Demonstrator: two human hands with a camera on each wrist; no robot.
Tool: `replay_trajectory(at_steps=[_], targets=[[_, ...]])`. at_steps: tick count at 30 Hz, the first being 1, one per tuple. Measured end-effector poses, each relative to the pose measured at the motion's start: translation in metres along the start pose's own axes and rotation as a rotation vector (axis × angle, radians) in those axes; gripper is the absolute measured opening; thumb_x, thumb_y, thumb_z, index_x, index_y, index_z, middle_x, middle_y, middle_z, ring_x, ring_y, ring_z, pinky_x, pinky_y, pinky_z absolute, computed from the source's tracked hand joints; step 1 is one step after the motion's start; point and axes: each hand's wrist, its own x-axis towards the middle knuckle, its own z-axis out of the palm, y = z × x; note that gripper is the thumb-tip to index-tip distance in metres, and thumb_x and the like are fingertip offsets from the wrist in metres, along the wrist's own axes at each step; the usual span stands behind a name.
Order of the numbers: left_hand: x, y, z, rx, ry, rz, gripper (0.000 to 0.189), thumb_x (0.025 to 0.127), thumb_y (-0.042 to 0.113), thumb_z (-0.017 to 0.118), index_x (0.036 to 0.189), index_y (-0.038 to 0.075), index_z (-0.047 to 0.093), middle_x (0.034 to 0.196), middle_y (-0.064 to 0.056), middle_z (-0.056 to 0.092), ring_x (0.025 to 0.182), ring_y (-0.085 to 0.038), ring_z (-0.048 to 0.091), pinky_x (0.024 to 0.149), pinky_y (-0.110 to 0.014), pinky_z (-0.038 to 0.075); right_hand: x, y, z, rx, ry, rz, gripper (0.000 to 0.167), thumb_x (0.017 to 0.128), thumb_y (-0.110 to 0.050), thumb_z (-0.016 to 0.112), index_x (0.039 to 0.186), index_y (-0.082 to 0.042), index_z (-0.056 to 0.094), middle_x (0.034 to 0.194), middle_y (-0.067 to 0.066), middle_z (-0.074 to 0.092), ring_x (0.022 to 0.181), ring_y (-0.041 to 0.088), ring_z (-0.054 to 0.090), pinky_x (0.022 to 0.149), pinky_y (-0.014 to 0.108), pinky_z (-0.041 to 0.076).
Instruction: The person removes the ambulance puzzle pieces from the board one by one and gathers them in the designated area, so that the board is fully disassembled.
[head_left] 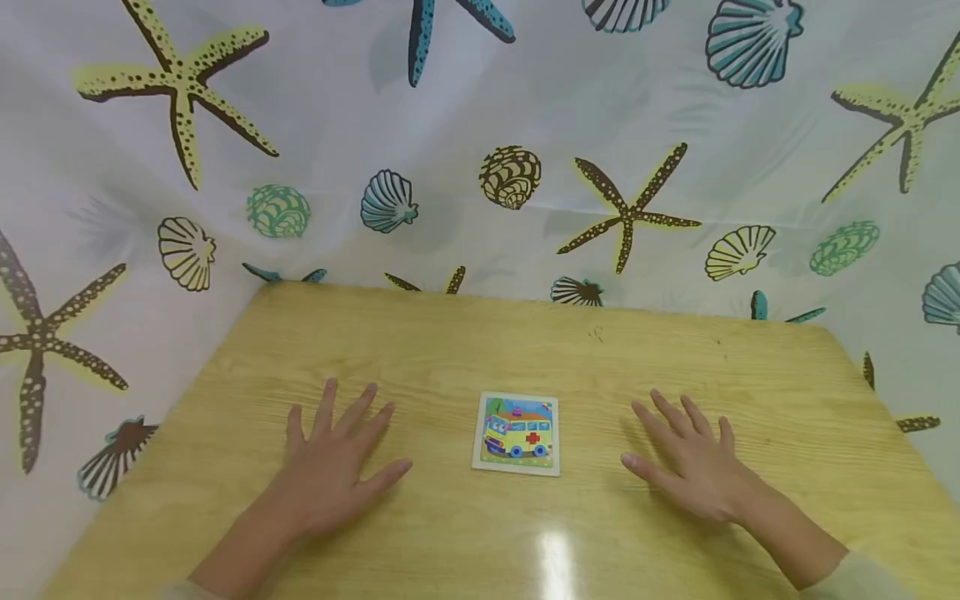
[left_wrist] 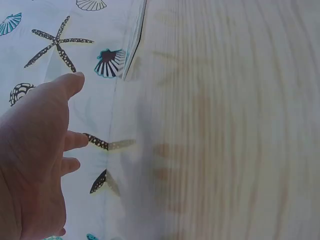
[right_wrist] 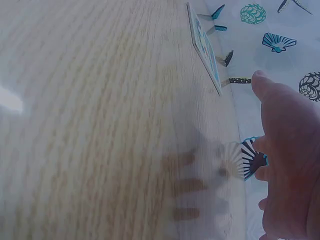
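Note:
A square puzzle board with a white border lies flat on the table, between my two hands. Its picture is a yellow ambulance bus with a red cross. To its left, my left hand is spread with straight fingers and holds nothing. On the other side my right hand is spread in the same way, also holding nothing. Both hands are apart from the board. In the left wrist view the board appears edge-on, beyond the thumb. The right wrist view shows the board at a slant.
The wooden table has a light grain and a bright glare spot near its front. Behind it and along both sides hangs a white cloth printed with starfish and shells.

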Motion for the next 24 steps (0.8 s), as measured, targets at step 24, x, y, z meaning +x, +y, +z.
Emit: replay_trajectory(at_steps=[24], targets=[[0.043, 0.048, 0.037, -0.189, -0.007, 0.030, 0.056, 0.097, 0.052, 0.056, 0.142, 0.019, 0.057, 0.159, -0.009, 0.037, 0.146, -0.045, 0.025, 0.104, -0.069, 0.027, 0.049, -0.034, 0.023, 0.059, -0.031, -0.152, 0.063, 0.099, -0.059, 0.048, 0.153, -0.026, 0.043, 0.163, 0.010, 0.030, 0.149, 0.047, 0.020, 0.104, 0.080, 0.011]])
